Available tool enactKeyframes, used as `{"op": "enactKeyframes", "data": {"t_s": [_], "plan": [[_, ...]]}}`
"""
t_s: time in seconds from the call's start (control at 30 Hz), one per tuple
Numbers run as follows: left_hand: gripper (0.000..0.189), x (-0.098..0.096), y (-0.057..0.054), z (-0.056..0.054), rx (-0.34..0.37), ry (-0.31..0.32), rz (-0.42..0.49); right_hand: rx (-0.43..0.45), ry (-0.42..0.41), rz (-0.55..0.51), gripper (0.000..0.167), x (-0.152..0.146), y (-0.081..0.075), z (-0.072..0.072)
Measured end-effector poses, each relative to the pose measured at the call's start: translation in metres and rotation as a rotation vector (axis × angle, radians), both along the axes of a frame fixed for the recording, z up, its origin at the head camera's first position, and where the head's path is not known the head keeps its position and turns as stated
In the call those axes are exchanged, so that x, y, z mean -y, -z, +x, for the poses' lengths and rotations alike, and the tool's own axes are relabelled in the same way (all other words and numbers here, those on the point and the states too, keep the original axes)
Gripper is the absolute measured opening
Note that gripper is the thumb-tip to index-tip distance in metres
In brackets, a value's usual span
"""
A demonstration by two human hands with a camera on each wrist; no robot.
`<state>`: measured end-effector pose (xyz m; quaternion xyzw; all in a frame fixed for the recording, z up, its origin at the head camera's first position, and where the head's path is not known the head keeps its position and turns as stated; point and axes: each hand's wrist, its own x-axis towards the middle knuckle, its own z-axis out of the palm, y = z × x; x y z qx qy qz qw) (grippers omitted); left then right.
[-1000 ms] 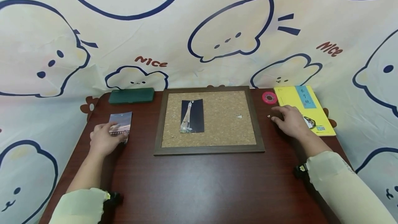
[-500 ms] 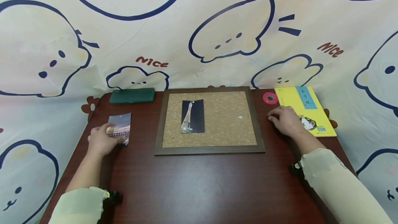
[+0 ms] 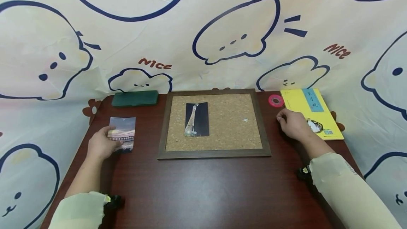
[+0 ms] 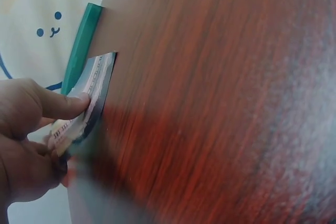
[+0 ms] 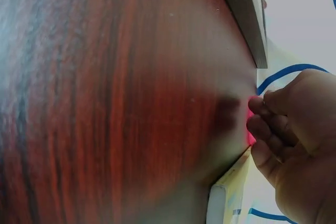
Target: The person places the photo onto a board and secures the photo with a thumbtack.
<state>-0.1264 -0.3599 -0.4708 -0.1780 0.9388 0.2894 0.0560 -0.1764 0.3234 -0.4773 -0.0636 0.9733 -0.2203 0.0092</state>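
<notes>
In the head view my left hand [image 3: 101, 145] grips a photo [image 3: 126, 126] of a pink and blue sky by its left side. The left wrist view shows the photo [image 4: 100, 80] bending slightly, with the thumb across its face. My right hand [image 3: 294, 124] is beside the yellow book, thumb and fingertips brought together in a pinch around a small thumbtack, which the fingers hide. Between the hands lies a framed corkboard [image 3: 229, 123]. A second photo, of a lit tower [image 3: 201, 121], is on its left half, with a small pin [image 3: 197, 104] at the top edge.
A green case [image 3: 135, 98] lies at the back left of the dark wooden table [image 3: 197, 190]. A pink round container [image 3: 275, 100] sits at the back right, next to the yellow book [image 3: 300, 103]. A patterned cloth [image 3: 178, 38] hangs behind.
The right fingers have closed over the small thumbtack that lay on the table, and it is out of sight. The left hand has drawn the photo slightly nearer and turned more of its face up.
</notes>
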Motion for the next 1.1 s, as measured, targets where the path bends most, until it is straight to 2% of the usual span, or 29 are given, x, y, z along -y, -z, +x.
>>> {"op": "enactKeyframes", "data": {"t_s": [0.33, 0.53, 1.1], "plan": [[0.078, -0.005, -0.003, -0.001, -0.015, -0.011, 0.138, 0.006, 0.019, -0.053, 0.018, -0.004, -0.001, 0.006], [0.08, -0.011, -0.009, 0.0, -0.029, 0.016, 0.226, 0.002, 0.018, -0.059, 0.018, -0.005, -0.001, 0.007], [0.075, -0.04, -0.026, -0.008, -0.093, 0.074, 0.336, 0.028, 0.002, -0.068, 0.025, 0.003, -0.006, 0.006]]}}
